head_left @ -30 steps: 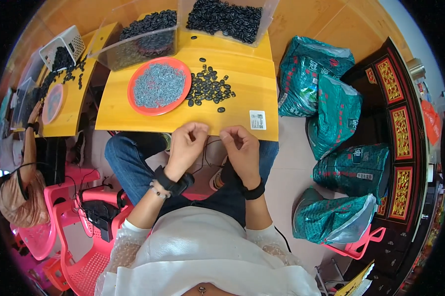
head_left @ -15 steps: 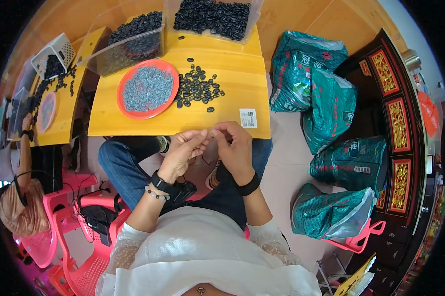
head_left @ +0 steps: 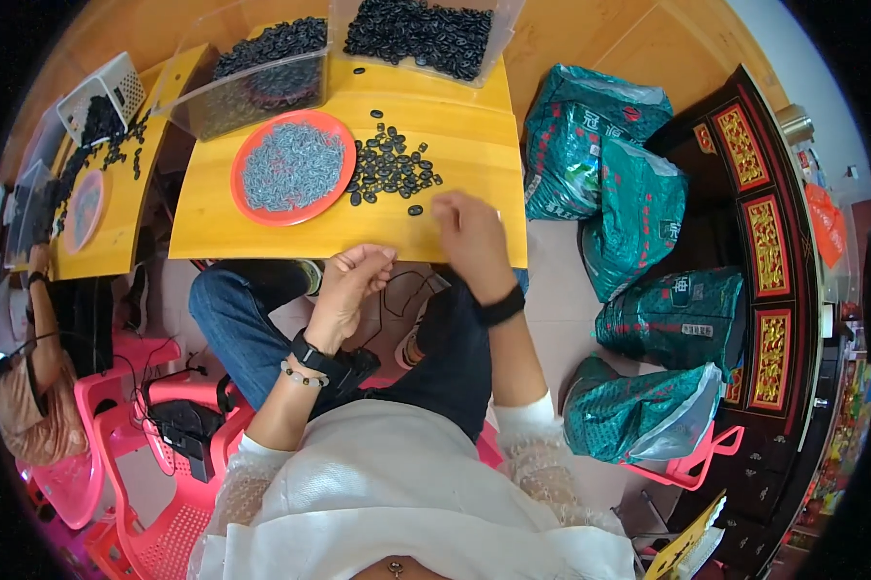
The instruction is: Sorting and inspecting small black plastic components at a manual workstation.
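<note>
My left hand [head_left: 351, 280] is at the front edge of the yellow table [head_left: 247, 242], thumb and fingers pinched together. Whatever the pinch holds, if anything, is hidden or too small to name. Over the table's right part, my right hand [head_left: 474, 237] is smeared by motion, and its fingers cannot be made out. Nearest to it are loose black oval pieces [head_left: 397, 166], spread on the tabletop. Left of these pieces lies a red round plate [head_left: 349, 164] heaped with small silvery metal pieces [head_left: 290, 166].
Clear plastic bins [head_left: 261, 114] of black pieces [head_left: 421, 39] stand at the table's back. Green sacks [head_left: 638, 208] sit on the floor at right, beside a dark carved cabinet [head_left: 773, 256]. At left, another person's hand [head_left: 39, 259] is by a second yellow table [head_left: 131, 227]; pink chairs [head_left: 179, 522] stand nearer.
My right hand has parted from my left and moved up and right, over the table. The left hand has shifted slightly left and stays pinched.
</note>
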The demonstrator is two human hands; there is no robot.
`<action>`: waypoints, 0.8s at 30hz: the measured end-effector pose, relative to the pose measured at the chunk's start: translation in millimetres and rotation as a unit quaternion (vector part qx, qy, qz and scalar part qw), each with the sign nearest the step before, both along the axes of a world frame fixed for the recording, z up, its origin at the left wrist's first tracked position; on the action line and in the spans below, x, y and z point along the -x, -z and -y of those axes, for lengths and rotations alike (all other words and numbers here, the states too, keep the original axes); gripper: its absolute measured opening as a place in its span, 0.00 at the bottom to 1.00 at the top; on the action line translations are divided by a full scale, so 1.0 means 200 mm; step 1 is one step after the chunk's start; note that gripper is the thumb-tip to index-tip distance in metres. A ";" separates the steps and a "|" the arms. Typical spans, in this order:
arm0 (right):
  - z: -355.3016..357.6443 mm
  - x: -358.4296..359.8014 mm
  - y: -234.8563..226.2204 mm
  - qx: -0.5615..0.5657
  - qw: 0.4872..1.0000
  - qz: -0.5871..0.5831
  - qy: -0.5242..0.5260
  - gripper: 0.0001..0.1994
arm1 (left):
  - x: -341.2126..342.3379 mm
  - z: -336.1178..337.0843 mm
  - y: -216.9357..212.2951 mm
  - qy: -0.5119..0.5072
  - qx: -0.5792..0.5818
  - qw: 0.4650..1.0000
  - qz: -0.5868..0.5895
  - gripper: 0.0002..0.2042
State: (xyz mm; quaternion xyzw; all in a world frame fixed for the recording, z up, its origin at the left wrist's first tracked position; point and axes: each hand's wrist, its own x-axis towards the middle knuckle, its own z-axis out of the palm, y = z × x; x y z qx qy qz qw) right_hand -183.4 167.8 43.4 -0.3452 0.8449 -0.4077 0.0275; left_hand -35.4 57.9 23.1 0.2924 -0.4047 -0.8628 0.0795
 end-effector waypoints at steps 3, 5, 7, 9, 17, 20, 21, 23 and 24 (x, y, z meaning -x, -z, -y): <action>0.10 0.16 0.01 -0.104 0.990 -0.068 0.067 0.08 | 0.00 -0.03 0.02 0.004 0.094 0.995 -0.008 0.04; 0.17 0.22 0.07 -0.151 0.980 -0.094 0.094 0.08 | -0.01 -0.05 0.02 0.003 0.076 0.997 -0.028 0.04; 0.22 0.25 0.12 -0.197 0.967 -0.109 0.117 0.06 | -0.02 -0.06 0.01 0.007 0.090 0.995 -0.034 0.04; 0.26 0.28 0.19 -0.192 0.966 -0.113 0.128 0.05 | -0.05 -0.06 0.01 0.008 0.104 0.994 -0.037 0.04; 0.31 0.28 0.20 -0.223 0.960 -0.104 0.135 0.04 | -0.10 -0.01 0.02 0.004 0.134 0.990 -0.035 0.06; 0.31 0.28 0.19 -0.204 0.962 -0.108 0.147 0.04 | -0.10 0.00 0.02 0.001 0.141 0.990 -0.031 0.06; 0.30 0.28 0.19 -0.199 0.963 -0.108 0.146 0.04 | -0.10 -0.01 0.02 0.001 0.141 0.989 -0.032 0.06; 0.30 0.28 0.17 -0.193 0.964 -0.110 0.146 0.04 | -0.10 -0.01 0.00 -0.006 0.139 0.990 -0.024 0.06; 0.28 0.29 0.17 -0.196 0.966 -0.095 0.139 0.05 | -0.10 -0.01 0.01 -0.006 0.141 0.990 -0.025 0.06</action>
